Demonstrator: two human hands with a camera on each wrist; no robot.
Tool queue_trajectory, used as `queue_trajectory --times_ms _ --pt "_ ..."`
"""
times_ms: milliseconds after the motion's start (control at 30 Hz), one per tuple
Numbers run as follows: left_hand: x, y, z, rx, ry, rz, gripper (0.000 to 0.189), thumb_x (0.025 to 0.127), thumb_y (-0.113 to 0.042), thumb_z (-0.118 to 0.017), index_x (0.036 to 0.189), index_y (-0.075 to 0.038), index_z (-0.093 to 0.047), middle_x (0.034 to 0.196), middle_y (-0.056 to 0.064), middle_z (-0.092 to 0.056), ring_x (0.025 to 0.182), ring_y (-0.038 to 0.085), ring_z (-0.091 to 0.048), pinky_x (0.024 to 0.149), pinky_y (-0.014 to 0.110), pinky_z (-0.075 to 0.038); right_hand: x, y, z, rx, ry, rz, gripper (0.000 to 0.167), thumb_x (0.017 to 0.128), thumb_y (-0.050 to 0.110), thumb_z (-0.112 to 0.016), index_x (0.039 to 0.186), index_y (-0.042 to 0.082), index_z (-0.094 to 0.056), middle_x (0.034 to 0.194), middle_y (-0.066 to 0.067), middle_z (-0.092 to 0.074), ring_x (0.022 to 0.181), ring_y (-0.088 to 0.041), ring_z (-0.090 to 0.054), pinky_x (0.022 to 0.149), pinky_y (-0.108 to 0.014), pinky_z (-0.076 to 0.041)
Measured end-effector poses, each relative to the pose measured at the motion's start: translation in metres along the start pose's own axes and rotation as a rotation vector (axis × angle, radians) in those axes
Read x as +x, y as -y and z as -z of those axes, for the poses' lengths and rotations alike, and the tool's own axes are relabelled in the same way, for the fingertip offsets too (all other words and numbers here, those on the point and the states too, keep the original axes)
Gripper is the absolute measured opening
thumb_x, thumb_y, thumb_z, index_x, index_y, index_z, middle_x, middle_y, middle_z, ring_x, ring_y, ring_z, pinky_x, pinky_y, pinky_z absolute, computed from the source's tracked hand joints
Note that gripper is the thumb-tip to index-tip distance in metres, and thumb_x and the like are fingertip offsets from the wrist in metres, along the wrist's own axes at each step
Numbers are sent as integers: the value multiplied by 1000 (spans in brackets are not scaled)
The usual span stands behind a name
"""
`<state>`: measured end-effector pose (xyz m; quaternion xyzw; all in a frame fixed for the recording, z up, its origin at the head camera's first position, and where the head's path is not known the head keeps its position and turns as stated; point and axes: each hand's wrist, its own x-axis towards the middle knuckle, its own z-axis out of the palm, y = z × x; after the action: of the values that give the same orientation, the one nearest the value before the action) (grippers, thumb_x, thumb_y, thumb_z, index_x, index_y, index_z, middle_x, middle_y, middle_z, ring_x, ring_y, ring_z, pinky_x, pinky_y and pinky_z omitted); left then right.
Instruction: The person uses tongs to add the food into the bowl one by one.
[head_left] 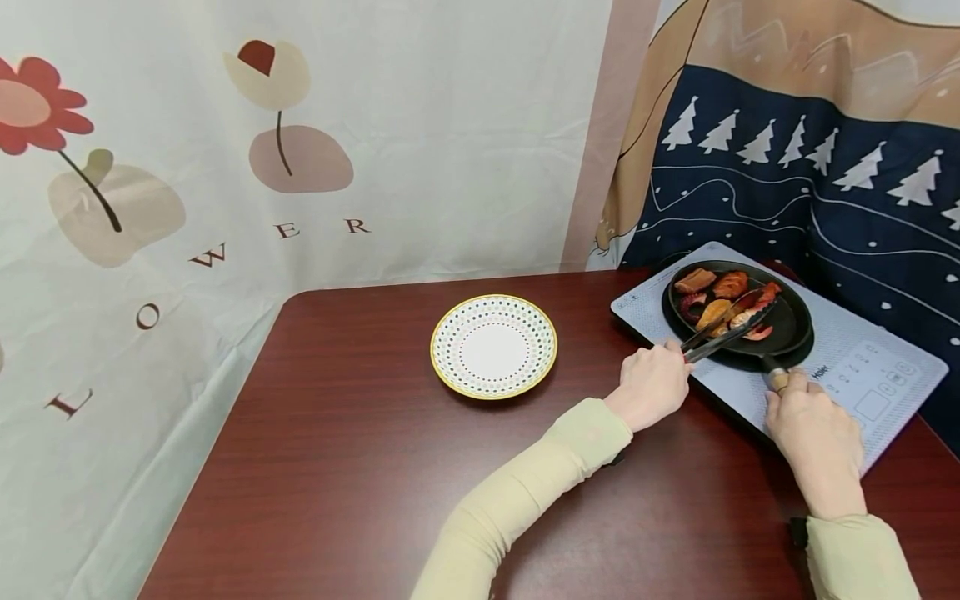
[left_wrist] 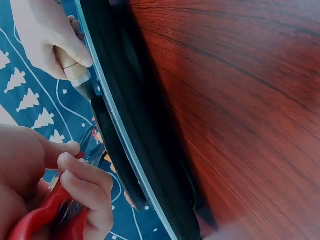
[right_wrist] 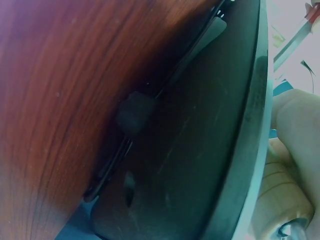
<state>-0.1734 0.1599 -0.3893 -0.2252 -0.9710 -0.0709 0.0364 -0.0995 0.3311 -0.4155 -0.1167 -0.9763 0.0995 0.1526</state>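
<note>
My left hand [head_left: 651,385] grips red-handled tongs [head_left: 716,340]; in the left wrist view the fingers [left_wrist: 87,187] curl round the red handles [left_wrist: 37,220]. The tongs reach into a black frying pan [head_left: 791,321], their tips around a reddish piece of food [head_left: 767,293] at its right side. Other pieces lie in the pan, among them a browned piece [head_left: 696,281] and an orange one [head_left: 714,315]. My right hand [head_left: 816,429] holds the pan's wooden handle [head_left: 780,381], also seen as a pale wooden grip [right_wrist: 280,200] in the right wrist view.
The pan sits on a light-grey cooktop [head_left: 892,358] with a control panel, set at an angle on the brown table [head_left: 360,475]. A white plate [head_left: 493,346] with a yellow rim and dotted pattern stands left of it. Printed cloths [head_left: 465,150] hang behind.
</note>
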Motion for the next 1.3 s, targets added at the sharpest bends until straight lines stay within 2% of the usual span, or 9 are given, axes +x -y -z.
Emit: queue_trajectory --times_ms 600,867,1067,1300 --pt "-3 0 -1 49 -23 -29 28 95 -48 -48 91 -21 -54 79 -8 -67 65 10 -65 48 24 -45 -1 -1 0 -6 18 -10 38 92 14 -53 112 -16 -40 88 -39 -51 69 -60 -50 50 -61 -36" --pt "-6 -1 3 47 -27 -50 30 95 -49 -47 89 -20 -53 75 -8 -66 62 9 -64 47 22 -44 -1 0 -1 21 -21 4 29 91 13 -54 95 -13 -43 84 -40 -51 65 -60 -49 47 -60 -34" --pt "-8 2 2 33 -46 -58 30 95 -48 -48 88 -19 -52 72 -7 -64 60 9 -63 45 22 -43 -1 0 0 19 -5 2 30 91 13 -54 96 -14 -43 84 -40 -51 66 -60 -49 47 -60 -34" --pt "-10 4 1 13 -42 -47 31 95 -49 -48 85 -19 -50 69 -7 -63 58 9 -62 45 22 -42 -2 0 -2 23 -47 15 29 90 12 -56 94 -14 -43 82 -40 -51 64 -60 -48 46 -60 -33"
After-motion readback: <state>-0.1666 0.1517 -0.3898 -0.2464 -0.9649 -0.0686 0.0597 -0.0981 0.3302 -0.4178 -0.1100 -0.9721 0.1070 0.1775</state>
